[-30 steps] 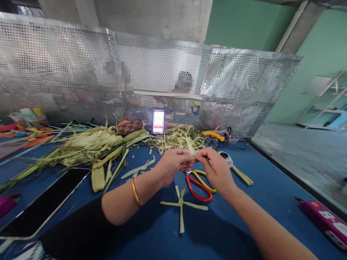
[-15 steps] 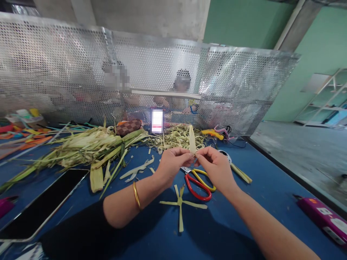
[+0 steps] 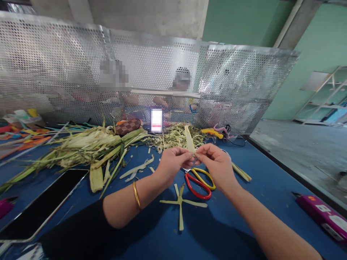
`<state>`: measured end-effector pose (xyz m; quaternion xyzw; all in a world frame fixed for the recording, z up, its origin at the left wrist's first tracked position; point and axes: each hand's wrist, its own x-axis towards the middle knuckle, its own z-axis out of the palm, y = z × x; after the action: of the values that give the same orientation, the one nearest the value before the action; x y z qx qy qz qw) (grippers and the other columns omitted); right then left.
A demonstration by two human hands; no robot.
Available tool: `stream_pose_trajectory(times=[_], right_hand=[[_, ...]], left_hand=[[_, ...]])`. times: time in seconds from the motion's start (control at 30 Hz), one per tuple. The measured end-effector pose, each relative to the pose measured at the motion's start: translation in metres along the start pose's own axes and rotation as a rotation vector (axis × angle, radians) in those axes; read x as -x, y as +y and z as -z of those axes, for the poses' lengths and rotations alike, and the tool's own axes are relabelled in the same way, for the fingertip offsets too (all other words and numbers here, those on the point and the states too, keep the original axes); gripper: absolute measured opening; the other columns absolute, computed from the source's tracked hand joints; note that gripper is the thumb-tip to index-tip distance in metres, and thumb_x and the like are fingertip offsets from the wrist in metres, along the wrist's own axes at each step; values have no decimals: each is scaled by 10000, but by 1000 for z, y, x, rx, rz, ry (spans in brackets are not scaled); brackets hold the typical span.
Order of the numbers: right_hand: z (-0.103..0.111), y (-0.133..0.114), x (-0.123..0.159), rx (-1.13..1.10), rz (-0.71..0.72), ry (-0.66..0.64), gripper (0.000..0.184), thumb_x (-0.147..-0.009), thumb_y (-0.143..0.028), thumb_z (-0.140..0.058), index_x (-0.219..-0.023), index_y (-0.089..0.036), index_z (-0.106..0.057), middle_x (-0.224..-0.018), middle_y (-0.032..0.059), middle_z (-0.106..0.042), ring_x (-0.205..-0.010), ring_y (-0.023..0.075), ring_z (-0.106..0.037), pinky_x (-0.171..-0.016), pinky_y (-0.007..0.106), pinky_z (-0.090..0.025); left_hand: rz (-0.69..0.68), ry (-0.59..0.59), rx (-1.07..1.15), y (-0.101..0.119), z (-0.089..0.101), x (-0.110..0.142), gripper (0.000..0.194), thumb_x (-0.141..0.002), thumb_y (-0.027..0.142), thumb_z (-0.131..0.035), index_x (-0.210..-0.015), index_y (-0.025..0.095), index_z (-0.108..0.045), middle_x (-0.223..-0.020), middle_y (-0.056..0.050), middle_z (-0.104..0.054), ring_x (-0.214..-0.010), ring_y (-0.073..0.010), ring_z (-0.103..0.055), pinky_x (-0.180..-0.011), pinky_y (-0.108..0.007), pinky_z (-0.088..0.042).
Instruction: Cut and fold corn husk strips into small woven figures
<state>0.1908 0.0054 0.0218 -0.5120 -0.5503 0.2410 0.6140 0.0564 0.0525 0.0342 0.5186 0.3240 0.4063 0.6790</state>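
Between my two hands a pale green leaf strip [image 3: 189, 139] stands upright, its lower end pinched by both. My left hand [image 3: 173, 162] has thumb and forefinger closed on it, and a gold bangle circles that wrist. My right hand [image 3: 215, 162] pinches the same end from the other side, fingers curled. Under the hands lie scissors [image 3: 199, 186] with one red and one yellow handle, blades partly hidden. Nearer to me on the blue table is a star-like piece of crossed leaf strips [image 3: 180, 200].
A heap of long leaves [image 3: 84, 144] and a pile of curled shreds [image 3: 176, 136] lie further back. At left rests a black-screened phone [image 3: 46, 204]; a purple tool [image 3: 321, 216] is at right. A perforated metal screen [image 3: 157, 57] stands behind, with people beyond it.
The upright leaf strip now leans more to the left at its tip. Both hands keep their pinch in nearly the same place.
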Motion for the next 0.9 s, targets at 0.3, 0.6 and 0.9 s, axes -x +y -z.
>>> stream_pose_trajectory(times=[0.3, 0.6, 0.9], right_hand=[[6, -2, 1, 343, 333, -31, 95, -843, -226, -569, -841, -219, -663, -816, 18, -698, -744, 166, -644, -698, 289, -500], [5, -3, 2, 474, 428, -27, 138, -877, -210, -501, -768, -215, -585, -770, 24, -633, -737, 167, -585, -679, 278, -456], [3, -4, 1, 316, 131, -34, 118, -817, -260, -545, -718, -196, -553, -668, -5, -593, -631, 142, -531, -598, 264, -422]], left_hand=[[122, -29, 134, 8, 1, 3, 115, -736, 103, -632, -622, 100, -619, -570, -32, -620, -497, -78, -550, -534, -202, -452], [136, -52, 131, 3, 0, 2, 101, -742, 129, -617, -643, 108, -627, -596, -31, -624, -535, -86, -569, -572, -212, -463], [-180, -5, -139, -1, -2, 3, 118, -729, 208, -624, -627, 150, -630, -606, -23, -655, -546, -92, -571, -585, -223, -478]])
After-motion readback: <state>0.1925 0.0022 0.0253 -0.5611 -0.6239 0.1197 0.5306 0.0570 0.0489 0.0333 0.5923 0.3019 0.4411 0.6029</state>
